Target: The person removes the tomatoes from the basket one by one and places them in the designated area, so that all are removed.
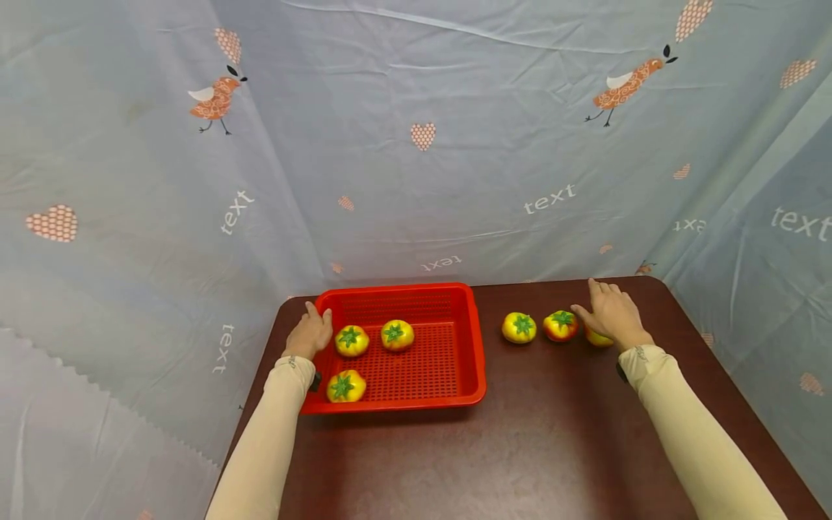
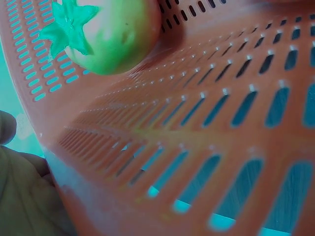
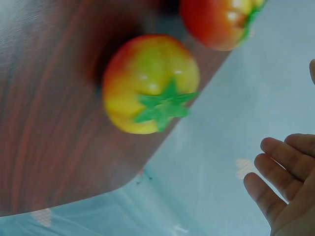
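My left hand [image 1: 309, 334] is at the left rim of a red perforated plastic basket [image 1: 471, 339], its fingers loosely extended. In the left wrist view, part of that hand [image 2: 22, 189] shows outside the rim, with a tomato [image 2: 115, 37] inside the basket. My right hand [image 1: 616, 316] hovers with spread fingers over a yellow-red tomato [image 1: 596, 338], which it partly hides. To its left sit a redder tomato [image 1: 560, 326] and a yellow one [image 1: 519, 328]. The right wrist view shows the hand [image 3: 290, 182] apart from a green-leaved tomato [image 3: 147, 83], holding nothing.
Inside the basket lie three yellow tomatoes: one at the back left [image 1: 352, 341], one near the middle [image 1: 397, 335] and one at the front left [image 1: 347, 386]. The dark brown table [image 1: 520, 448] ends at a grey-blue patterned cloth [image 1: 416, 180] behind and at both sides.
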The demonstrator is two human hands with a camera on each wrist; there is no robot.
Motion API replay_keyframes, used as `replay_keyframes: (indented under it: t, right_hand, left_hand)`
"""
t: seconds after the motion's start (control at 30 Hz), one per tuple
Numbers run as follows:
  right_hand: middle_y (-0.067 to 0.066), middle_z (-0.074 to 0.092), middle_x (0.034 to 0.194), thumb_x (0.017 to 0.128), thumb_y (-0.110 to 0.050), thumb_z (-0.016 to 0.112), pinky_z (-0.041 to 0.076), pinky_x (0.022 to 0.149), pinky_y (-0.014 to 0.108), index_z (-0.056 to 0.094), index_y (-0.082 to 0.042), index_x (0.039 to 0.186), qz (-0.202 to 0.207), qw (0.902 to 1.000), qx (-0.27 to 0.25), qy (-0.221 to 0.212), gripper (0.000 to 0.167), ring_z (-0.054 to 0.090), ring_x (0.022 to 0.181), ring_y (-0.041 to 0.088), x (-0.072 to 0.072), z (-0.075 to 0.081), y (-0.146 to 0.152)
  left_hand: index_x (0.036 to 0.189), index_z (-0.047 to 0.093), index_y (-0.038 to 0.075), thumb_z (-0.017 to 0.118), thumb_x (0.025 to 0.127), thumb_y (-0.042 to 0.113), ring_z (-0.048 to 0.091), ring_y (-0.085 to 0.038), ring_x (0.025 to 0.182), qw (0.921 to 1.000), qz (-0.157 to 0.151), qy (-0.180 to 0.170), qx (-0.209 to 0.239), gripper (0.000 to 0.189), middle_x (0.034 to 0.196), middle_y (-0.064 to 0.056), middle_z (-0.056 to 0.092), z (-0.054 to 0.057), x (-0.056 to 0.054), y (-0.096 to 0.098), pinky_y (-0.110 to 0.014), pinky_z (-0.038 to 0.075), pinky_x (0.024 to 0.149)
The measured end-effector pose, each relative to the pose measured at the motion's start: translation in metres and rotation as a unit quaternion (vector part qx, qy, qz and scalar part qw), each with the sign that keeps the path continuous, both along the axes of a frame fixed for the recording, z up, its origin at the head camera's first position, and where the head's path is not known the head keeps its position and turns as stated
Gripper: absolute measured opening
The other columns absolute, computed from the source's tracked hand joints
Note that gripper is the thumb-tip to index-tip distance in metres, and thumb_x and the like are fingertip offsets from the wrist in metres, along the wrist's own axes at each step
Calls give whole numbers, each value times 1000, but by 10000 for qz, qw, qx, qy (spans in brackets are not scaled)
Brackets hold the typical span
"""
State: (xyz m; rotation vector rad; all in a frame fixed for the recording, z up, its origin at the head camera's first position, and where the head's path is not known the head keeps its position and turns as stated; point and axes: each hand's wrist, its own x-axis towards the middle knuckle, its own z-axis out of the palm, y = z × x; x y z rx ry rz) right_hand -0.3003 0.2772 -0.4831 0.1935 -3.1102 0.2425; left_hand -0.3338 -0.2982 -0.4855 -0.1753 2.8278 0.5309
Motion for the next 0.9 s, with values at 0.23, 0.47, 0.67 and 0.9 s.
replay_keyframes:
  t: [0.23,0.47,0.67,0.9]
  right_hand:
    - [37,41,143,100,-39,53,32,108,64,29,16,146,125,9997,-121,145,75,38,131,52,-8,14,-18]
    - [35,43,143,100,-37,53,29,112,61,31,14,145,314,9989,-168,302,72,38,132,50,-13,27,-38]
    - [33,44,142,99,-35,56,32,111,60,33,14,145,464,9975,-195,503,71,41,131,49,-16,35,-51]
    - [32,47,141,97,-36,59,34,109,60,36,12,144,520,9962,-265,653,71,43,130,48,-21,38,-62]
  left_hand:
    - [150,-8,-14,14,106,39,30,-53,138,10000,16,-29,11,72,152,-41,20,1,-1,0,-60,27,114]
    - [150,-10,-13,14,106,40,28,-53,139,10000,24,-85,44,73,152,-41,18,0,-1,0,-60,26,115]
    - [150,-10,-13,13,106,41,28,-53,139,10000,18,-55,46,73,153,-40,18,-1,-1,-1,-60,25,115]
    - [151,-9,-13,14,106,40,30,-52,139,10000,52,-1,63,73,153,-39,20,-2,-1,-2,-60,26,114]
